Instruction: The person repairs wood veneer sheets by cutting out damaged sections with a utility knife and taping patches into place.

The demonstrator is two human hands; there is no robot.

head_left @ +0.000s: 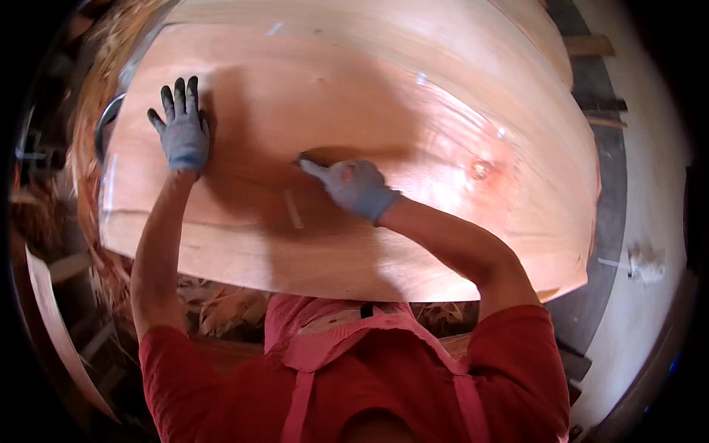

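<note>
A wide sheet of reddish-brown wood veneer (325,262) spreads out in front of me, with a visible seam along its near part. My left hand (183,136), in a grey glove with dark fingertips, lies flat on the left part of the sheet, fingers spread. Near the sheet's middle, my right hand (351,184), gloved alike, points leftward with its dark fingertip at the surface. Its other fingers are curled under, and whatever they may hold is hidden. A short whitish tape strip (294,209) sits on the veneer just below that fingertip.
More pale veneer (473,37) extends beyond the far side. Shredded veneer scraps (111,96) are heaped along the left, with others under the near edge. A long thin wood strip (55,317) stands at lower left. On the right, a whitish bundle (646,263) lies on the pale floor (642,177).
</note>
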